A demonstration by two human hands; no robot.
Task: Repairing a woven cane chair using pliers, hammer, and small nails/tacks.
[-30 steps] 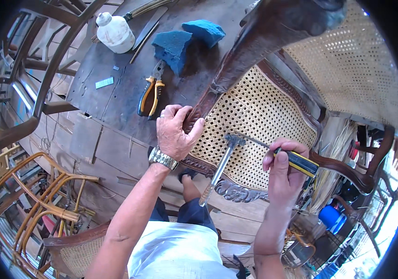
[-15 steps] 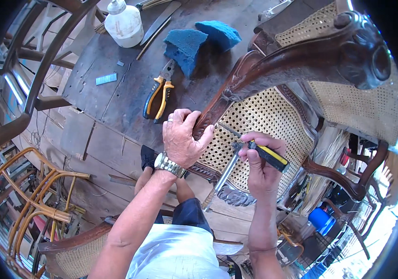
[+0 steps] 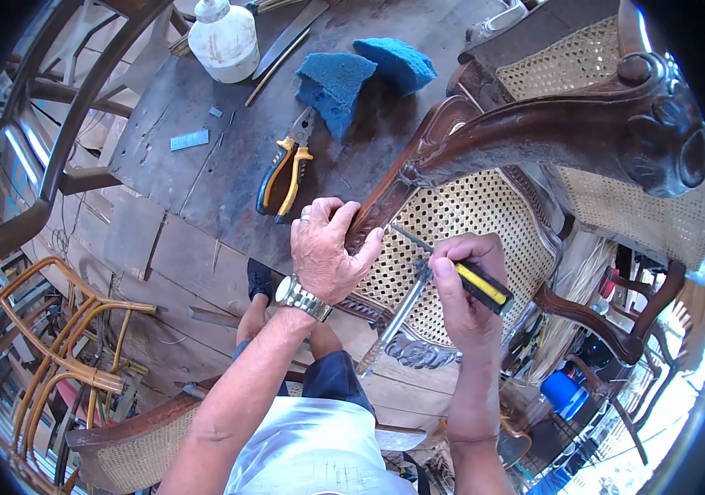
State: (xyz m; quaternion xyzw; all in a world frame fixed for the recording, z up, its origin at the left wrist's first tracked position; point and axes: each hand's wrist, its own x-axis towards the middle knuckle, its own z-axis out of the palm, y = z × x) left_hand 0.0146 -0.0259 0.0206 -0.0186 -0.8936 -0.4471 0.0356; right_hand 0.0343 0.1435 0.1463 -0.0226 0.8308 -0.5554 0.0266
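Note:
A dark carved wooden chair frame [image 3: 443, 124] with woven cane panel [image 3: 460, 223] lies tipped over the table. My left hand [image 3: 328, 252], wearing a ring and a metal-band watch, grips the carved rail, thumb on the cane side. My right hand [image 3: 468, 285] is closed round the black and yellow handle of a screwdriver [image 3: 484, 287]. Its thin blade angles up-left over the cane, its tip near the rail and my left thumb. Just below my right fingers is a tool with a shiny metal shaft [image 3: 402, 312]; whether those fingers touch it I cannot tell.
On the worn table [image 3: 204, 186] lie orange and black pliers [image 3: 286, 169], two blue sponge pieces [image 3: 332, 87], a staple strip [image 3: 189, 140], a knife blade [image 3: 291, 37] and a white plastic bottle [image 3: 225, 45]. Rattan frames [image 3: 64, 330] stand at left; a blue bucket [image 3: 565, 394] at right.
The chair's curved leg sits slightly lower and further right in view. My right hand has shifted slightly on the screwdriver, whose tip stays near the rail. The left hand keeps its hold.

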